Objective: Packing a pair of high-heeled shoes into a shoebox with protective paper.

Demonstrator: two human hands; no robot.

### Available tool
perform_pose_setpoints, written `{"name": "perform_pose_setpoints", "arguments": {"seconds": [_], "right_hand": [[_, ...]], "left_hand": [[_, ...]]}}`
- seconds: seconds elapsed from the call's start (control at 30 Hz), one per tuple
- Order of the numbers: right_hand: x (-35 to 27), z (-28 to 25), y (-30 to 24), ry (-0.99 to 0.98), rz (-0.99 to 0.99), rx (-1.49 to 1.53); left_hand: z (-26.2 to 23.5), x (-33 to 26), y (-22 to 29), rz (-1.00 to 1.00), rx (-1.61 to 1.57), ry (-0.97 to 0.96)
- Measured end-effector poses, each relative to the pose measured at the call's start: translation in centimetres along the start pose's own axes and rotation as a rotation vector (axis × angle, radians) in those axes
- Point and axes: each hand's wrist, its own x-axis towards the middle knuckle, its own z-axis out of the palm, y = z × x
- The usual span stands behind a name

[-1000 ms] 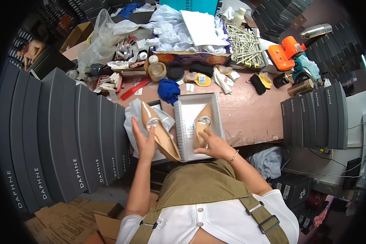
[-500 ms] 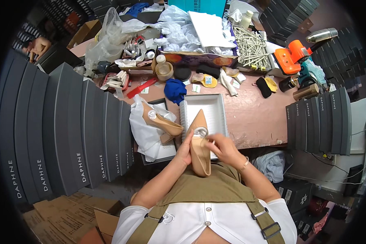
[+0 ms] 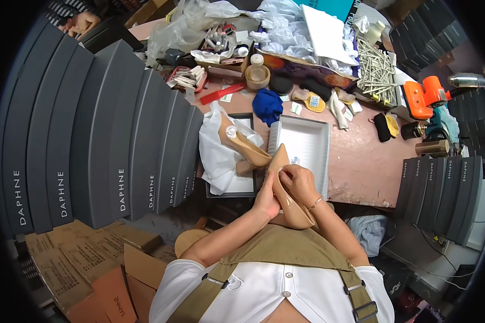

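Observation:
A beige pointed pump (image 3: 295, 210) is tilted in front of my apron, its toe pointing away. My left hand (image 3: 267, 198) is wrapped round its left side and grips it. My right hand (image 3: 302, 184) is closed, fingertips pinched at the shoe's opening near the toe; what they hold there is hidden. A second beige pump (image 3: 242, 144), with a block heel and a whitish wad in its toe, lies on white tissue paper (image 3: 214, 161). The paper rests in a dark-edged box part (image 3: 245, 187). Beside it is an open box with a ribbed white inside (image 3: 307, 134).
Tall stacks of dark grey shoeboxes stand left (image 3: 102, 134) and right (image 3: 442, 188). Along the table's back are a blue cloth (image 3: 267, 106), a red comb (image 3: 221, 94), a bin of white sticks (image 3: 380, 70) and an orange tool (image 3: 425, 97). Cardboard (image 3: 75, 264) lies lower left.
My view has shifted, so the table sits further right and higher. The pump in my hands has tilted, heel end to the right. My right fingers have come down onto its opening, covering the wad seen there.

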Motion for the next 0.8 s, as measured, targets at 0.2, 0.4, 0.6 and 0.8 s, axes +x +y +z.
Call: {"name": "perform_pose_setpoints", "arguments": {"seconds": [0.2, 0.4, 0.6, 0.8], "right_hand": [[-0.6, -1.0, -0.1, 0.076, 0.011, 0.001], [-0.3, -0.2, 0.4, 0.052, 0.105, 0.108], [-0.3, -0.6, -0.6, 0.156, 0.060, 0.089], [0.3, 0.6, -0.8, 0.210, 0.078, 0.230]], "left_hand": [[0.6, 0.2, -0.7, 0.076, 0.140, 0.013], [0.8, 0.0, 0.2, 0.023, 0.119, -0.036], [1.0, -0.2, 0.1, 0.083, 0.170, -0.077], [0.3, 0.1, 0.3, 0.110, 0.174, -0.105]]}}
